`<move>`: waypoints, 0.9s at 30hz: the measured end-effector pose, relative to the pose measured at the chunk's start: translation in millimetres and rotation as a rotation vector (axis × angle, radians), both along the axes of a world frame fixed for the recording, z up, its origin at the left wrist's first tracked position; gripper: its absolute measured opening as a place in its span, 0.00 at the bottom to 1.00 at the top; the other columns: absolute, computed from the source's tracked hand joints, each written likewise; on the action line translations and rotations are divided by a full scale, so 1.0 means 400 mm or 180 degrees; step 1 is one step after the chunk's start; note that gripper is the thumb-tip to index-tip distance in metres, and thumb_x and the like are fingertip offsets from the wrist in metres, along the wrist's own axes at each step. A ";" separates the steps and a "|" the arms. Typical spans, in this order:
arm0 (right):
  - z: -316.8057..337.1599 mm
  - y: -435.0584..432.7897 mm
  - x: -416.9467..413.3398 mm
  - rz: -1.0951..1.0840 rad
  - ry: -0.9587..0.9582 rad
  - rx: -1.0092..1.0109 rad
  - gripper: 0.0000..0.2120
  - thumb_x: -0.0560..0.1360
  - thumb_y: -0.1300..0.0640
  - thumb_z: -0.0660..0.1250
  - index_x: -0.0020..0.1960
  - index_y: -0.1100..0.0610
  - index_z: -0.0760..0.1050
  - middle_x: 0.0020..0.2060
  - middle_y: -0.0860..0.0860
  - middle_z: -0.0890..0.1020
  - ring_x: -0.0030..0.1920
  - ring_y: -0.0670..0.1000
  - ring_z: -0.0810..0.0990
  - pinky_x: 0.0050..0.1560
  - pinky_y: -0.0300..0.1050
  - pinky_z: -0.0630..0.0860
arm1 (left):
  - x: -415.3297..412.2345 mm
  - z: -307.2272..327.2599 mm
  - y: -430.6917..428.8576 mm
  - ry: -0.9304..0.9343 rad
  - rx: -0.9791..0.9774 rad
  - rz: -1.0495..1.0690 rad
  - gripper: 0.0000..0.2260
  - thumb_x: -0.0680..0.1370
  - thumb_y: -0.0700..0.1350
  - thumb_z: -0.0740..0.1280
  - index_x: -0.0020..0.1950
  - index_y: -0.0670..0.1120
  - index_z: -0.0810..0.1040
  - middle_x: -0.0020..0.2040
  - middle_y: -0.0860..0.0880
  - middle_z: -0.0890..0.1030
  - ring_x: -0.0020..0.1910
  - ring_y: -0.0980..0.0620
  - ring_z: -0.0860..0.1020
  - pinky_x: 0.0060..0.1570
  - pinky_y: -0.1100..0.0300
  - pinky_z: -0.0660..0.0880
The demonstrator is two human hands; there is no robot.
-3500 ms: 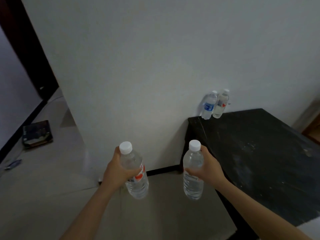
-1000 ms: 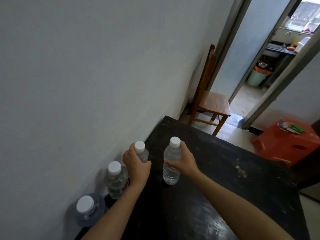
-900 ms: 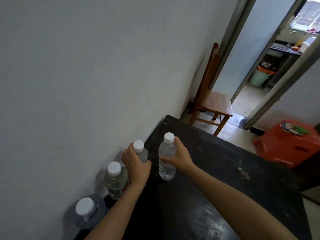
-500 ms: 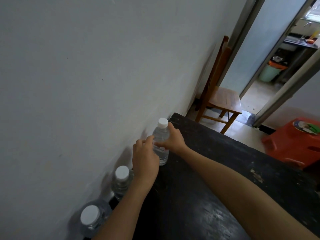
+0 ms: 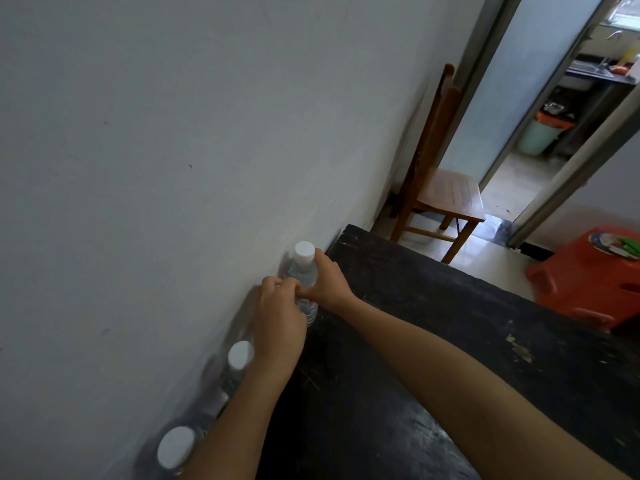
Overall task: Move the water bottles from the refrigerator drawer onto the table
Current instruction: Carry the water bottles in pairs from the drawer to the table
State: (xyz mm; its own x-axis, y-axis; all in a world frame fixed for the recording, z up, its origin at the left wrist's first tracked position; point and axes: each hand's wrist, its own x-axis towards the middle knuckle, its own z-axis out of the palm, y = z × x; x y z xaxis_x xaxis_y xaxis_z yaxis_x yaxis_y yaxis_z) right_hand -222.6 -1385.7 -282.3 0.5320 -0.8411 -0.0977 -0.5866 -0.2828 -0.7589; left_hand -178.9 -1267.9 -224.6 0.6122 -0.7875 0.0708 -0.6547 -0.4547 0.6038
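Clear water bottles with white caps stand in a row along the white wall on the black table. My right hand grips the farthest bottle by its neck, upright against the wall. My left hand is curled just behind it, over the bottle it carried, which is hidden under the hand. Two more bottles stand nearer to me, one beside my left wrist and one at the bottom edge.
A wooden chair stands past the table's far end by the wall. A red plastic stool with a plate on it is at the right. An open doorway leads to a kitchen.
Both hands have carried their bottles to the table and pushed them left against the wall. My right hand's bottle moved from mid-table to the wall, in line with the others.
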 end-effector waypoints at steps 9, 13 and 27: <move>0.091 0.031 -0.136 0.0108 0.0458 0.0004 0.46 0.68 0.51 0.73 0.75 0.49 0.47 0.70 0.59 0.61 0.69 0.58 0.61 0.68 0.54 0.64 | -0.011 0.004 0.010 -0.0877 0.0222 -0.0284 0.13 0.77 0.45 0.59 0.61 0.45 0.73 0.62 0.45 0.74 0.62 0.46 0.66 0.61 0.56 0.62; 0.141 0.086 -0.273 -0.0008 0.0394 -0.0128 0.40 0.71 0.55 0.71 0.74 0.49 0.51 0.69 0.56 0.63 0.66 0.54 0.67 0.58 0.41 0.71 | -0.047 0.013 0.041 -0.1138 0.0143 -0.0532 0.14 0.77 0.48 0.60 0.60 0.44 0.74 0.62 0.45 0.74 0.65 0.45 0.65 0.65 0.51 0.60; 0.229 0.376 -0.658 -0.0142 0.0848 -0.1019 0.35 0.73 0.53 0.68 0.74 0.47 0.53 0.71 0.52 0.59 0.69 0.51 0.62 0.64 0.44 0.67 | -0.209 0.043 0.284 -0.0878 0.0173 -0.1303 0.20 0.77 0.48 0.62 0.69 0.47 0.67 0.70 0.47 0.66 0.70 0.49 0.60 0.70 0.54 0.58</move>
State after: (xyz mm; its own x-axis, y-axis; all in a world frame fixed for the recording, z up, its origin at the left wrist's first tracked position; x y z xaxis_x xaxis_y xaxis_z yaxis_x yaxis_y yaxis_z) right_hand -486.0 -1235.4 -190.6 0.4858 -0.8730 0.0430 -0.7675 -0.4496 -0.4569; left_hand -262.5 -1154.4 -207.5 0.2161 -0.9665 0.1387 -0.9182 -0.1528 0.3656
